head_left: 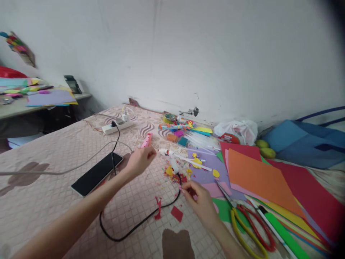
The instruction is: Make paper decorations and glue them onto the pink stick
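My left hand (141, 159) is closed above the table, its fingertips pressed together; what it holds, if anything, is hidden. Just behind it shows a pink dotted tool-like piece (147, 139), and I cannot tell whether the hand touches it. My right hand (198, 201) is pinched at the black cord (179, 196) of a white glue gun (173, 162); a small pinkish bit shows at its fingertips, too small to name. The glue gun lies among red and yellow scraps (169, 171), a white glue stick (203, 166) beside its nozzle.
A black phone (97, 175) and white power strip (117, 126) lie left. Yellow-handled scissors (238, 219), red-handled scissors (258, 226), a green marker (285, 233) and coloured sheets (264, 180) fill the right. Clear glue sticks (202, 141) and a plastic bag (238, 129) sit by the wall.
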Tool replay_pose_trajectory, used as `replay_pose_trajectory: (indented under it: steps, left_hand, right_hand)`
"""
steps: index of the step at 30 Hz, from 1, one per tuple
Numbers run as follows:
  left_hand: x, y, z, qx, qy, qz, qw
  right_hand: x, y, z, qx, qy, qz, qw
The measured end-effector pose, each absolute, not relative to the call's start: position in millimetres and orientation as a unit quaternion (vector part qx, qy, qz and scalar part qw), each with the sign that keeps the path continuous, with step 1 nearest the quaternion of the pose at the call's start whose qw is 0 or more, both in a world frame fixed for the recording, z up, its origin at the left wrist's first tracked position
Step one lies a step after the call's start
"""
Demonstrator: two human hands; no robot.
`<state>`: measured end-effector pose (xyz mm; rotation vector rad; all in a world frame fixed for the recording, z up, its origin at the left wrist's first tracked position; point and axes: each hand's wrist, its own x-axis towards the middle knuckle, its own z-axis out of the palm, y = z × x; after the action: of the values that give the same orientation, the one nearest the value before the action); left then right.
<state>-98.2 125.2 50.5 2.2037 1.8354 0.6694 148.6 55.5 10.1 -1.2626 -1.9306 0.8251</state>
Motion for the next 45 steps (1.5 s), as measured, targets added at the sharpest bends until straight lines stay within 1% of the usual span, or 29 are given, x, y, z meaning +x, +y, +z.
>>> replay_pose_trajectory:
  steps: [3,8,16,22,30,38,42,45]
  left_hand:
    - [-122.8,168.8,50.1,0.723,0.655,0.213,0.056]
    - [-138.2,223.0,43.0,0.695,0.696,0.180,0.035]
    - [-130.3,263.2,34.3,0.663,0.740,0.113,0.030]
    - [-133.5,278.1,21.0,0.658,0.748,0.058,0.063]
    - [-140.8,275.7,27.1,0.657,0.744,0.072,0.097]
    - [-147.2,253.0,59.9,0.657,0.727,0.173,0.101]
    - [-141.1,224.6,67.8,0.677,0.691,0.205,0.150]
    - [-126.3,186.2,66.2,0.705,0.648,0.210,0.198]
  right_hand:
    - [147.8,51.2,7.7,-0.486,-0.734,0.327,0.344]
    - [148.8,48.7,4.0,-0.497,-0.724,0.329,0.348]
    - [152.6,52.4,3.1,-0.506,-0.714,0.330,0.354]
    - [153.0,52.8,3.2,-0.510,-0.714,0.329,0.350]
    - [154.8,52.5,-0.4,-0.518,-0.707,0.339,0.342]
    - [153.9,51.9,1.9,-0.519,-0.693,0.358,0.350]
    - [154.9,53.2,2.0,-0.515,-0.682,0.371,0.363]
    - [153.5,57.9,4.1,-0.505,-0.673,0.391,0.372]
